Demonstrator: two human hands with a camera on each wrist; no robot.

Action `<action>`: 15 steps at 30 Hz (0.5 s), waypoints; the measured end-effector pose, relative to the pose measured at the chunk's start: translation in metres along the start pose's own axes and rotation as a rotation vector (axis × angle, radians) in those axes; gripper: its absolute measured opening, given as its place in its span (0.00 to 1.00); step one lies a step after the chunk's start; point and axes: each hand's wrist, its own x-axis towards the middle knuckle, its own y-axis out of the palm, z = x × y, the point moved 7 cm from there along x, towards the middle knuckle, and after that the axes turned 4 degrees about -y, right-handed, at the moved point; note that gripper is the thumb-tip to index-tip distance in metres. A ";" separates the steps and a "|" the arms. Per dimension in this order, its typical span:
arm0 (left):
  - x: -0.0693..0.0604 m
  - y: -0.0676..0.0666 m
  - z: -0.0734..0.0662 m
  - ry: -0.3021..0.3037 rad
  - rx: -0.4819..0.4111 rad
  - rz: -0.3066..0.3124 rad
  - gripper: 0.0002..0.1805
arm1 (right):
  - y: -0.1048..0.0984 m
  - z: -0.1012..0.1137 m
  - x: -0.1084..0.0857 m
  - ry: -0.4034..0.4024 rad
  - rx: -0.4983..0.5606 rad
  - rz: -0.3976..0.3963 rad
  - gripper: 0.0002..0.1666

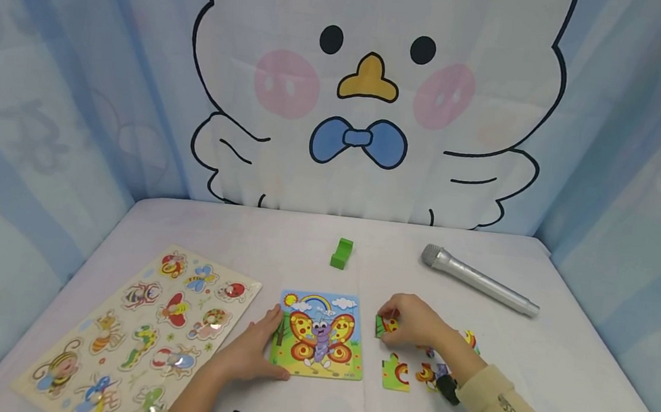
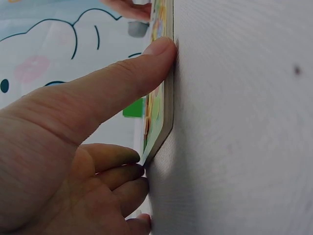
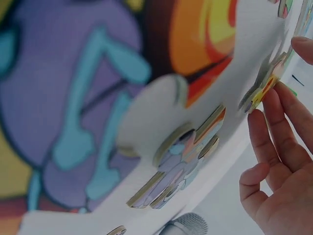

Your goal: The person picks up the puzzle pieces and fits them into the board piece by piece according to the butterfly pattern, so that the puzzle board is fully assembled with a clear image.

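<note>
A square butterfly puzzle board lies flat near the middle of the table. My left hand rests at its left side, thumb at the lower left edge and fingers along the left edge; in the left wrist view the thumb of this hand presses the board's rim. To the board's right, my right hand has its fingertips on a green, red and yellow puzzle piece. In the right wrist view the fingers of that hand touch a yellow and red piece at its edge.
Loose puzzle pieces lie below and right of my right hand, some partly hidden by the arm. A large insect sticker board covers the left side. Farther back are a green block and a silver microphone.
</note>
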 end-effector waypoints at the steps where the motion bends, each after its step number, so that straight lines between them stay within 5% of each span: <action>1: 0.000 0.000 0.000 0.000 0.000 0.000 0.58 | 0.000 0.001 0.000 -0.008 0.007 -0.004 0.23; 15: 0.000 0.000 0.000 0.005 0.003 0.002 0.58 | 0.003 0.017 0.008 -0.079 0.093 -0.012 0.23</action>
